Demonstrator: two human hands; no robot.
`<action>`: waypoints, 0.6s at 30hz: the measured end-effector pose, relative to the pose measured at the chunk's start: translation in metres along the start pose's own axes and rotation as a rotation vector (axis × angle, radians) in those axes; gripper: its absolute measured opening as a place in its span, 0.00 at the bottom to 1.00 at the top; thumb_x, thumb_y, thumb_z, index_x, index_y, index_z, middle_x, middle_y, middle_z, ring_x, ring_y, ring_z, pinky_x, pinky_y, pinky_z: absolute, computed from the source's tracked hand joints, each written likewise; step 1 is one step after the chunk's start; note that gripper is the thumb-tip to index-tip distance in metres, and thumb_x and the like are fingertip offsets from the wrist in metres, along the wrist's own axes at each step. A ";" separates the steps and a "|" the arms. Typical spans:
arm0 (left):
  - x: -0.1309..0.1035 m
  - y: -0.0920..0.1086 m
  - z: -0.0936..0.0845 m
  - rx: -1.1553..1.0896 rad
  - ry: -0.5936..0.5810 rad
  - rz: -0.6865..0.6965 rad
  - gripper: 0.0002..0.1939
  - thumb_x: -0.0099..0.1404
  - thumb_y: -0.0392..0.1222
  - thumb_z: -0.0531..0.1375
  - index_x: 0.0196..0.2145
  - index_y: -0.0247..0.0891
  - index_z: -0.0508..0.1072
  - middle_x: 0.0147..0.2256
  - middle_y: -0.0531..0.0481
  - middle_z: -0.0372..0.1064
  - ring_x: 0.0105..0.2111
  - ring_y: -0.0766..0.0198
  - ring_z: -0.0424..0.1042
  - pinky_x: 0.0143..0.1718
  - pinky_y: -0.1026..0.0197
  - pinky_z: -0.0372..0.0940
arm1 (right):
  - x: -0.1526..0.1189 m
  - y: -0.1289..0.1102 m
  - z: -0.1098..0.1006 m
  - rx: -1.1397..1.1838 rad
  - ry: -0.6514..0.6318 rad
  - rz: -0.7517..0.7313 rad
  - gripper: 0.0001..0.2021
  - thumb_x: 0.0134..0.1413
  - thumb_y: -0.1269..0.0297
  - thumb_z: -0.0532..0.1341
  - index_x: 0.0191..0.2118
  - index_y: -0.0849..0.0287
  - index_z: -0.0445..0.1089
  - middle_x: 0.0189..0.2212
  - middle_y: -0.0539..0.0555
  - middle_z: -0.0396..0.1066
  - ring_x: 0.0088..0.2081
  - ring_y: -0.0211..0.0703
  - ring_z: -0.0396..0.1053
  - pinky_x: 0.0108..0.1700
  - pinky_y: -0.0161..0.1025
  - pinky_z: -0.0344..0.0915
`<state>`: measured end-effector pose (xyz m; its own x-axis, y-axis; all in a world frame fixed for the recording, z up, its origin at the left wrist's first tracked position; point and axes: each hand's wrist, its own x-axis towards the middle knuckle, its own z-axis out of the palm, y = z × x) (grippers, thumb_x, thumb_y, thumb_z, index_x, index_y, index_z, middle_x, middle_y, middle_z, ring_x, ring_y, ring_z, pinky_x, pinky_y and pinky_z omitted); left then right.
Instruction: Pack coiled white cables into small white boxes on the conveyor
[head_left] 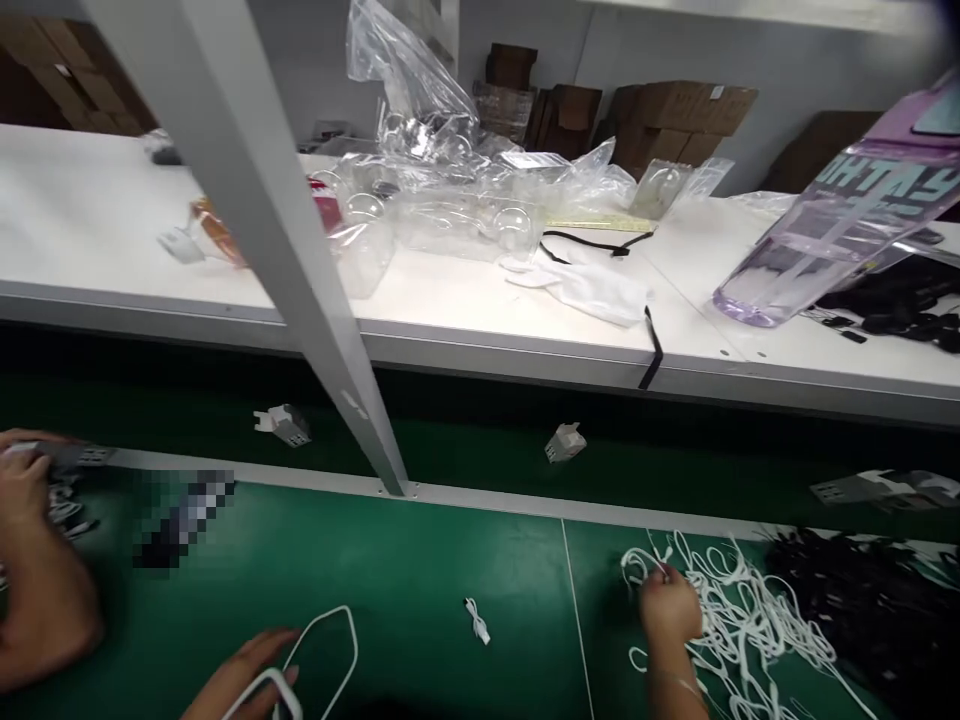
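At the bottom edge, my left hand [251,675] is closed around a white cable [351,640], whose stiff loop rises from the fingers; part of the hand is cut off by the frame. My right hand [670,605] is a closed fist at the left side of a tangled pile of white cables [750,635]. A white cable end curls out from its fingers. Between my hands, a small tied USB cable [477,622] lies on the green work surface [420,560].
A pile of black items [862,610] lies right of the cables. Another person's arm [45,600] works at far left. A slanting metal post [300,250] rises to the white shelf [465,300], which holds clear plastic packaging [450,220] and a purple bottle [817,240].
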<state>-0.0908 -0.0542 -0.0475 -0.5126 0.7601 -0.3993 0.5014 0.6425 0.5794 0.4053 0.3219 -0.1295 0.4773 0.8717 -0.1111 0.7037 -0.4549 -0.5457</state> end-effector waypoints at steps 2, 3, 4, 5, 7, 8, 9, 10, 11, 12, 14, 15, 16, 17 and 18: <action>0.001 -0.003 -0.011 -0.004 0.053 -0.018 0.26 0.54 0.64 0.59 0.43 0.46 0.82 0.47 0.47 0.79 0.48 0.42 0.78 0.49 0.49 0.75 | -0.021 -0.003 -0.015 -0.048 -0.015 -0.020 0.23 0.58 0.53 0.51 0.49 0.61 0.75 0.48 0.66 0.73 0.47 0.69 0.69 0.49 0.65 0.62; 0.002 -0.003 -0.016 -0.020 0.077 -0.023 0.27 0.55 0.64 0.60 0.42 0.44 0.82 0.46 0.45 0.79 0.47 0.43 0.78 0.47 0.51 0.76 | -0.031 -0.004 -0.022 -0.056 -0.030 -0.040 0.27 0.57 0.50 0.50 0.49 0.61 0.76 0.47 0.67 0.73 0.45 0.70 0.70 0.48 0.64 0.63; 0.002 -0.001 -0.020 -0.049 0.101 -0.020 0.27 0.56 0.64 0.60 0.43 0.42 0.81 0.46 0.44 0.79 0.47 0.44 0.79 0.45 0.53 0.76 | -0.040 -0.005 -0.030 -0.060 -0.048 -0.055 0.29 0.56 0.47 0.49 0.50 0.61 0.76 0.46 0.67 0.74 0.43 0.70 0.71 0.47 0.63 0.63; 0.003 0.003 -0.023 -0.083 0.113 -0.011 0.27 0.58 0.63 0.60 0.44 0.41 0.81 0.47 0.44 0.79 0.47 0.45 0.79 0.45 0.54 0.76 | -0.047 -0.007 -0.036 -0.060 -0.064 -0.065 0.31 0.55 0.46 0.48 0.50 0.62 0.76 0.44 0.68 0.75 0.41 0.70 0.71 0.46 0.62 0.64; 0.006 0.017 -0.025 -0.157 0.100 0.021 0.27 0.60 0.62 0.60 0.47 0.39 0.79 0.49 0.43 0.78 0.48 0.47 0.78 0.46 0.55 0.76 | -0.060 -0.011 -0.046 -0.049 -0.105 -0.084 0.33 0.51 0.46 0.49 0.49 0.67 0.77 0.40 0.70 0.76 0.40 0.70 0.72 0.45 0.60 0.65; 0.007 0.028 -0.026 -0.194 0.075 0.042 0.28 0.61 0.61 0.60 0.49 0.38 0.78 0.50 0.42 0.77 0.49 0.48 0.77 0.47 0.55 0.75 | -0.067 -0.015 -0.049 -0.032 -0.138 -0.102 0.34 0.50 0.46 0.50 0.49 0.68 0.77 0.39 0.70 0.77 0.40 0.69 0.72 0.45 0.58 0.66; 0.008 0.040 -0.026 -0.224 0.043 0.066 0.28 0.62 0.60 0.60 0.50 0.38 0.78 0.51 0.41 0.76 0.49 0.49 0.77 0.48 0.54 0.75 | -0.075 -0.018 -0.051 -0.008 -0.178 -0.130 0.34 0.49 0.45 0.50 0.48 0.69 0.77 0.37 0.69 0.77 0.40 0.68 0.73 0.45 0.56 0.67; 0.009 0.055 -0.025 -0.247 0.016 0.097 0.27 0.63 0.60 0.59 0.50 0.38 0.78 0.51 0.41 0.76 0.49 0.50 0.77 0.48 0.55 0.74 | -0.085 -0.024 -0.051 0.020 -0.226 -0.169 0.34 0.49 0.44 0.51 0.48 0.68 0.78 0.37 0.67 0.78 0.40 0.65 0.74 0.45 0.53 0.68; 0.010 0.071 -0.025 -0.257 0.004 0.138 0.26 0.64 0.60 0.59 0.49 0.38 0.79 0.50 0.41 0.77 0.48 0.51 0.78 0.47 0.56 0.75 | -0.098 -0.030 -0.051 0.048 -0.278 -0.218 0.33 0.48 0.43 0.53 0.47 0.65 0.79 0.38 0.65 0.78 0.41 0.62 0.74 0.45 0.50 0.69; 0.009 0.088 -0.025 -0.255 0.011 0.193 0.25 0.65 0.59 0.58 0.48 0.39 0.80 0.48 0.41 0.78 0.46 0.52 0.79 0.45 0.57 0.75 | -0.114 -0.038 -0.051 0.076 -0.336 -0.282 0.31 0.49 0.42 0.54 0.46 0.62 0.79 0.40 0.62 0.78 0.42 0.59 0.74 0.46 0.47 0.70; 0.004 0.121 -0.023 -0.244 0.058 0.346 0.21 0.67 0.56 0.57 0.43 0.40 0.82 0.42 0.43 0.79 0.41 0.56 0.80 0.39 0.61 0.75 | -0.154 -0.057 -0.051 0.135 -0.465 -0.450 0.27 0.53 0.43 0.56 0.45 0.58 0.80 0.43 0.59 0.77 0.44 0.54 0.74 0.47 0.44 0.69; 0.000 0.135 -0.021 -0.244 0.067 0.425 0.19 0.68 0.55 0.56 0.41 0.41 0.82 0.40 0.44 0.79 0.38 0.58 0.80 0.36 0.63 0.74 | -0.177 -0.068 -0.052 0.170 -0.526 -0.546 0.25 0.55 0.44 0.56 0.45 0.58 0.80 0.43 0.59 0.77 0.44 0.53 0.74 0.48 0.43 0.69; -0.004 0.148 -0.018 -0.248 0.059 0.486 0.18 0.68 0.53 0.57 0.40 0.41 0.83 0.38 0.45 0.79 0.35 0.60 0.79 0.34 0.65 0.73 | -0.201 -0.080 -0.053 0.208 -0.584 -0.642 0.24 0.58 0.45 0.56 0.45 0.59 0.80 0.41 0.59 0.76 0.43 0.52 0.74 0.47 0.43 0.69; -0.009 0.159 -0.015 -0.252 0.028 0.522 0.16 0.67 0.52 0.59 0.40 0.41 0.83 0.35 0.46 0.79 0.32 0.62 0.78 0.30 0.67 0.71 | -0.225 -0.091 -0.056 0.244 -0.644 -0.732 0.24 0.61 0.46 0.55 0.46 0.60 0.80 0.39 0.60 0.76 0.42 0.51 0.74 0.46 0.43 0.69; -0.014 0.166 -0.011 -0.248 -0.029 0.537 0.15 0.64 0.51 0.62 0.42 0.41 0.82 0.33 0.48 0.78 0.29 0.63 0.76 0.27 0.68 0.69 | -0.248 -0.102 -0.058 0.275 -0.694 -0.804 0.24 0.63 0.46 0.55 0.46 0.60 0.80 0.36 0.59 0.75 0.40 0.50 0.73 0.44 0.43 0.69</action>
<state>-0.0081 0.0411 0.0618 -0.2111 0.9772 -0.0212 0.5054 0.1277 0.8534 0.2460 0.1416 0.0022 -0.5289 0.8479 -0.0361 0.4942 0.2732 -0.8253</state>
